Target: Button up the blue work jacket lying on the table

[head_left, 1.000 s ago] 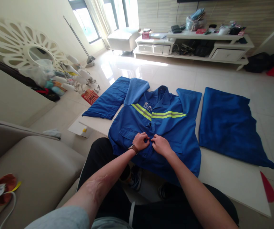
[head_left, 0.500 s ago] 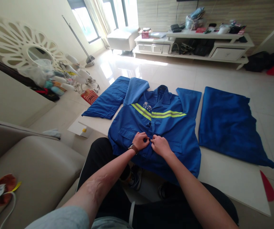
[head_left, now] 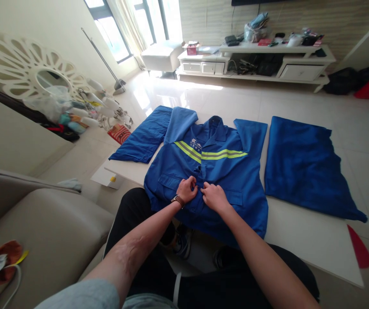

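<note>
A blue work jacket (head_left: 223, 171) with yellow-and-grey reflective stripes lies front up before me, its collar pointing away and its sleeves folded inward. My left hand (head_left: 187, 189), with a watch on the wrist, pinches the front placket below the stripe. Just across from it, my right hand (head_left: 213, 195) grips the other side of the same opening, fingers curled. The fingertips are close together; any button between them is too small to make out. Above the hands the placket gapes slightly.
Folded blue cloth (head_left: 142, 135) lies left of the jacket, and another blue piece (head_left: 303, 167) lies right. All rest on a low white table (head_left: 310, 244). A beige sofa (head_left: 52, 227) stands at left; a white TV cabinet (head_left: 252, 64) is across the floor.
The view has shifted slightly. Both hands stay at the jacket's front opening, with only small finger movement.
</note>
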Demonstrator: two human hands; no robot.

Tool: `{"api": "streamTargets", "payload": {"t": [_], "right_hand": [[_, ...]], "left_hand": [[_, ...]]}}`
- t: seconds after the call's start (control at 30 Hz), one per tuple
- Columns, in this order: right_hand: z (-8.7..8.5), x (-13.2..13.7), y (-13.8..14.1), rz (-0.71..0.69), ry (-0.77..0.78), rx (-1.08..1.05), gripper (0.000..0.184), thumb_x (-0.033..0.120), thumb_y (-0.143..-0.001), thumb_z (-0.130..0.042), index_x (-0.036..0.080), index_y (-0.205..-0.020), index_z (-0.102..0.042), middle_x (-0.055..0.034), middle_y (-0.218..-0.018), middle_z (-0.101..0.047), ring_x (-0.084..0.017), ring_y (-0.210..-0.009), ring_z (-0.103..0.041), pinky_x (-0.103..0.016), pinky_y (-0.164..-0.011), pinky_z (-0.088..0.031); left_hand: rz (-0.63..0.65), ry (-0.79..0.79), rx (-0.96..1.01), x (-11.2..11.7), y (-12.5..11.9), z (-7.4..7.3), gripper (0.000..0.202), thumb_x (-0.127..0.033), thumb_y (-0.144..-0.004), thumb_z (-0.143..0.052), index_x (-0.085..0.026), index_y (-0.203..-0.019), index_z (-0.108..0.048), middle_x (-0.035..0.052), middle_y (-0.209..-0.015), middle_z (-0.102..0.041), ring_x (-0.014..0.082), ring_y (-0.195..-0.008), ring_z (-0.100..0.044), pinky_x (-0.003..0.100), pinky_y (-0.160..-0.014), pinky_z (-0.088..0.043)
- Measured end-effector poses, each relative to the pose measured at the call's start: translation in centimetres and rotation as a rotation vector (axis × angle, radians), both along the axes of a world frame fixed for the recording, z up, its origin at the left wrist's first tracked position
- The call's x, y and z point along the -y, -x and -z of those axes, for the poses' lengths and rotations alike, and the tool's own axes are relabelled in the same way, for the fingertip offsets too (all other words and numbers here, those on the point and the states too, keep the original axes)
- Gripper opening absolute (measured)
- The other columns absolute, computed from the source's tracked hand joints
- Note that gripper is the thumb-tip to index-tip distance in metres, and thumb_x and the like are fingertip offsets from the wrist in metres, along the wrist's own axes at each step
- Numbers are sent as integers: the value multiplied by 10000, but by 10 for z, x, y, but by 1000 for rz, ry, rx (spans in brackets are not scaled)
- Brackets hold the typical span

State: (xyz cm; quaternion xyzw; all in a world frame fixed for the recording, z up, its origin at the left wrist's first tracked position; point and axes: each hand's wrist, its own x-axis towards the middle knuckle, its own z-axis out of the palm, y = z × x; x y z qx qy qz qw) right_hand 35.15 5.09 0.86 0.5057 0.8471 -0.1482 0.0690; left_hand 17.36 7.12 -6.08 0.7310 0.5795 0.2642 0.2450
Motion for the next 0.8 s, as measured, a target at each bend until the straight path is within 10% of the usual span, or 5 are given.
{"api": "streamTargets", "payload": {"t": [0.37,0.8], "right_hand": [[2,-1,-5,111,85,-129,575,274,-974,-470,246,-1548,-468,-109,-1383,-604,-251,-1117,-646,-350,-900,-474],[5,-1,-4,62,20,-77,323,252,-984,-468,222,-1192,-714,-91,-1251,-642,-234,-1024,-661,-335,-819,-469]], "left_hand": [[45,-4,-71,1,-1,-5,211,-163,-805,-603,-247,-997,-571,-42,-747,-652,173,-698,-638,348,-816,-433],[39,-13,-79,2,-2,-4,186,-170,-798,-606,-243,-964,-566,-48,-717,-628,168,-667,-614,350,-804,-420]]}}
